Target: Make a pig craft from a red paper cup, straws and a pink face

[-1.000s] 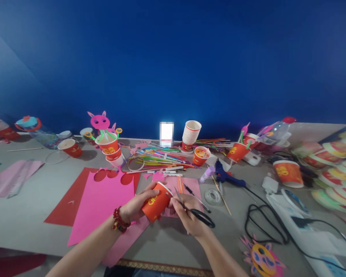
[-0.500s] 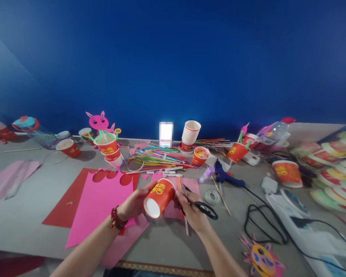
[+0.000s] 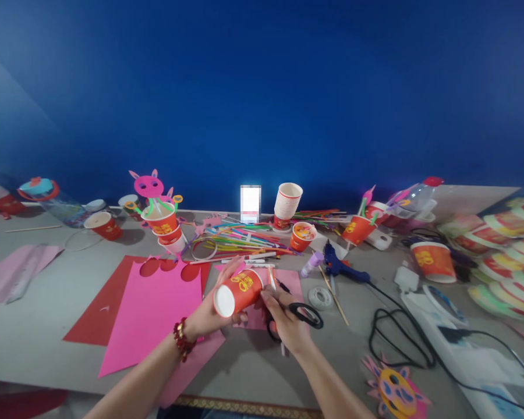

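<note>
Since a moment ago the red paper cup (image 3: 244, 290) is tipping closer to level, its white base swinging toward nine o'clock, with the left hand (image 3: 212, 314) clamping its side and the right hand (image 3: 288, 323) gripping black scissors (image 3: 306, 315) by its rim. From the cup, pink card (image 3: 157, 314) is lying at nine o'clock, a glue gun (image 3: 343, 267) toward two, stacked cups (image 3: 287, 201) standing at one.
</note>
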Demonstrator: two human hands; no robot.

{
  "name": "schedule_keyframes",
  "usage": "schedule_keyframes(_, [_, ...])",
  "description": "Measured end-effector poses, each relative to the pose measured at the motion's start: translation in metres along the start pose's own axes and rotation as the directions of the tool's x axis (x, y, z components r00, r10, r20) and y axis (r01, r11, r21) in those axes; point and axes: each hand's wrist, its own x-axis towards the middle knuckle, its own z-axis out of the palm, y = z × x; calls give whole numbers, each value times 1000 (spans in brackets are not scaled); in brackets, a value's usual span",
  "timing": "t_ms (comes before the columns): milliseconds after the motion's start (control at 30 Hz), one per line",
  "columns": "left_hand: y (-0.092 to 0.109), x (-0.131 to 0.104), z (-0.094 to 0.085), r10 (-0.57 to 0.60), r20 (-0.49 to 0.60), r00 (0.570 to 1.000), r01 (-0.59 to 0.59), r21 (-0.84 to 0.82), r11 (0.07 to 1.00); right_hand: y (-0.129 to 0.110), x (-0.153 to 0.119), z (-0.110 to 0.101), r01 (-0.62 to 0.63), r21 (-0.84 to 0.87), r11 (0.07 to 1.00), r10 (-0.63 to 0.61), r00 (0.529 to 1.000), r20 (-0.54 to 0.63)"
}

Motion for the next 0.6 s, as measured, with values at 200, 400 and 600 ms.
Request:
schedule_keyframes(200, [-4,0,0,222,-110,969,-212,95,973,-5,-3,6,-227,181,957,168,942,290])
schedule_keyframes(400, [-12,2,12,17,-249,968,-81,-247,966,-15,-3,12,-405,351,844,272,888,370])
schedule_keyframes(600, [-13,4,19,0,-221,975,-76,-334,940,-15,-4,13,-451,345,823,311,866,391])
